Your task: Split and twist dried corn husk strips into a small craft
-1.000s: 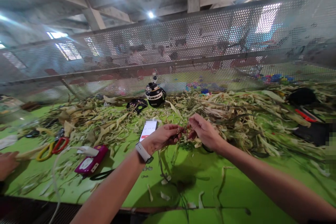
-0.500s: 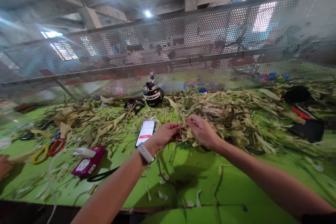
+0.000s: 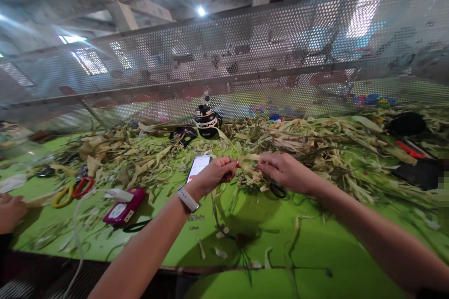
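My left hand [image 3: 224, 171], with a pale watch strap [image 3: 187, 200] at its wrist, is closed in a pinch above the green table. My right hand [image 3: 286, 172] is closed too, a short way to the right. Between the two sets of fingertips runs a pale strip of dried husk [image 3: 249, 156], pulled fairly straight. Below my left hand hangs a thin dark strand [image 3: 215, 212]; I cannot tell whether it joins the strip. Under my right hand, partly covered, lie black scissor handles [image 3: 278, 190]. A lit phone [image 3: 198, 167] lies behind my left wrist.
Loose husk pieces [image 3: 315, 149] cover the table's back half, before a perforated metal screen [image 3: 157, 70]. A black bottle [image 3: 207, 124] stands there. To the left are a purple power bank [image 3: 124, 208] with a white cable, red-and-yellow-handled scissors [image 3: 82, 188] and another person's hand [image 3: 12, 212].
My right hand has drawn away to the right from my left hand, and the husk strip now shows stretched between them. My left hand stays pinched. The view has shifted slightly.
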Tool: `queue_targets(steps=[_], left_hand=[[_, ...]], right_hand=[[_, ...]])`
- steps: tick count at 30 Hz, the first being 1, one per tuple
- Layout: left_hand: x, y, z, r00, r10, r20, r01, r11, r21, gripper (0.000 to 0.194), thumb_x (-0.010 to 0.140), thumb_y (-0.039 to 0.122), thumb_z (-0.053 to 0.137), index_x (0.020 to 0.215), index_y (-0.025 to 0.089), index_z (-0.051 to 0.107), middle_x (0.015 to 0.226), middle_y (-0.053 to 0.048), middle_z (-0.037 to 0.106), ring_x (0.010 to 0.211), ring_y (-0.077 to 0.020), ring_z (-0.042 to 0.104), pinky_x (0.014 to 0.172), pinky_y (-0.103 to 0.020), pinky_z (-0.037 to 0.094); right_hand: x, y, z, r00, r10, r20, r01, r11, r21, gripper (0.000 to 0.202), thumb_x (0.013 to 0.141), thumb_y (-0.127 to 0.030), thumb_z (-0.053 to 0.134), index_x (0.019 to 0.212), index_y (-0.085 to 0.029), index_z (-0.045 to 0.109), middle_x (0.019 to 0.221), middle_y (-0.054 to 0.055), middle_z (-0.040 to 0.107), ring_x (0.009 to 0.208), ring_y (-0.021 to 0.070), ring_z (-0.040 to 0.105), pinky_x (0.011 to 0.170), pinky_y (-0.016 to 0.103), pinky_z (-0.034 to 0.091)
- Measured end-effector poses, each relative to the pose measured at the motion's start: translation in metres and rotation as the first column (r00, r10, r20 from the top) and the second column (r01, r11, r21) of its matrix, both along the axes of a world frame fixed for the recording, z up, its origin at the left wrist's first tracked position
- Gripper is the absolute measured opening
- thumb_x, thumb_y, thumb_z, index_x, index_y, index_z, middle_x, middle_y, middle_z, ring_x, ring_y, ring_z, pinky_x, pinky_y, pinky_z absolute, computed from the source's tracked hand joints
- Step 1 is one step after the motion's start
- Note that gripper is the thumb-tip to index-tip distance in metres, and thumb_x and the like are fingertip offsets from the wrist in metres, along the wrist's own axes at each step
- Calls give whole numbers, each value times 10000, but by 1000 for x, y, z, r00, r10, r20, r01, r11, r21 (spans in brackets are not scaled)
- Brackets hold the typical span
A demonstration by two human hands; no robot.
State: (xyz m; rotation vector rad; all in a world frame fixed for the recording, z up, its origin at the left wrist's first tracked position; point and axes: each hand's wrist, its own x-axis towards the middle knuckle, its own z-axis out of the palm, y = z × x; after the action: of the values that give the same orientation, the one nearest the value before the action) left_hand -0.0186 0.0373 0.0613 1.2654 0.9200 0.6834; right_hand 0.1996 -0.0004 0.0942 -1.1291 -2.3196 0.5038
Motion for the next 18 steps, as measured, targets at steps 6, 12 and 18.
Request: queue_targets(steps=[6,12,18], left_hand=[[16,-10,-4,949,-24,-314,111,959,263,187,806,297,437,696,161,502,553,32,475,459,-78,402,464,-215,318],[43,-54,-4,784,2,-621,406,755,515,180,760,64,411,749,161,562,727,-78,583,633,-178,508,639,-327,403],[48,-82,1,509,306,-805,775,245,583,311,824,40,321,1055,80,525,926,-162,598,806,-243,574,686,-365,446]], right_hand=[[-5,-19,9,970,104,220,-135,982,133,267,895,-290,408,717,-205,587,505,-28,499,426,86,369,484,234,219],[-8,-16,-4,949,-172,263,81,942,324,163,811,-167,447,847,-206,601,561,1,586,420,90,388,460,254,152],[-5,-1,-10,863,-312,397,165,917,362,264,895,-371,421,805,-209,609,552,28,611,449,121,467,475,261,123]])
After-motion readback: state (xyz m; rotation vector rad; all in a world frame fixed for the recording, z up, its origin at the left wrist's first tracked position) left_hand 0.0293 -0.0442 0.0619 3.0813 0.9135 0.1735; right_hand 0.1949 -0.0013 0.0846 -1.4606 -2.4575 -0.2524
